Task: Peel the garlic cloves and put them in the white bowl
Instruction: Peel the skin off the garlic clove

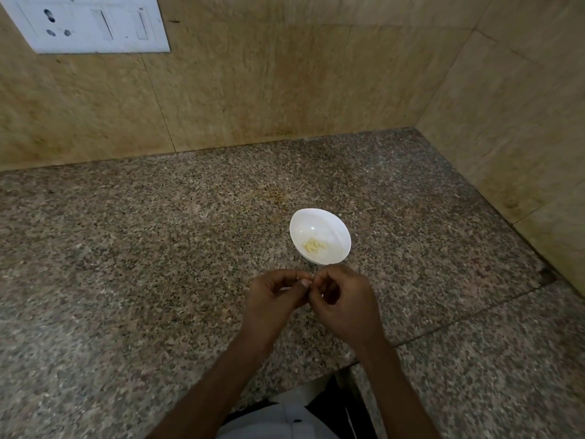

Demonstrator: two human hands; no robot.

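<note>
Left hand [272, 299] and right hand [345, 302] on bare forearms [221, 375], lower centre; pale grey-white cloth garment [285, 416] at bottom edge, black cloth garment [329, 400] just right of it

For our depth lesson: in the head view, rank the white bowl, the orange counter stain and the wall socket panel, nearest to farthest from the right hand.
From the right hand:
1. white bowl, just beyond it.
2. orange stain, behind the bowl, mid-counter.
3. socket panel, wall, far upper left.
</note>
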